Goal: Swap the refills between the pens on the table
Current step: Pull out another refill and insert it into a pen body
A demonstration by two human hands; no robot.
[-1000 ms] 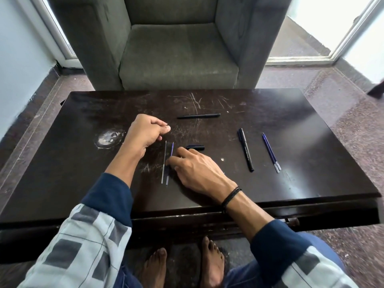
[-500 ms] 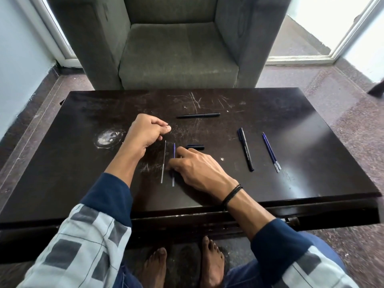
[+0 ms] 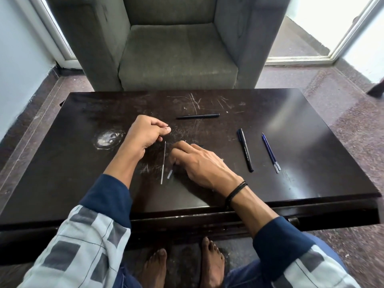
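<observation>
My left grip (image 3: 148,132), left of centre, is curled closed with nothing showing in it, resting beside the pale refill (image 3: 163,163) on the tabletop (image 3: 83,163). Just right of that, my right grip (image 3: 199,161) pinches the blue refill (image 3: 170,174), probably to carry it to the black barrel (image 3: 197,116) above.

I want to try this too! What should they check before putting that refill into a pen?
1. Right hand grips the clear-ended refill: ok.
2. Other refill lies free on the table, apart from both hands: ok.
3. Black barrel lies just beyond the hands, probably reachable: ok.
4. Black barrel is empty: cannot tell.
5. Left hand is free to help: cannot tell, its fingers are curled.
</observation>
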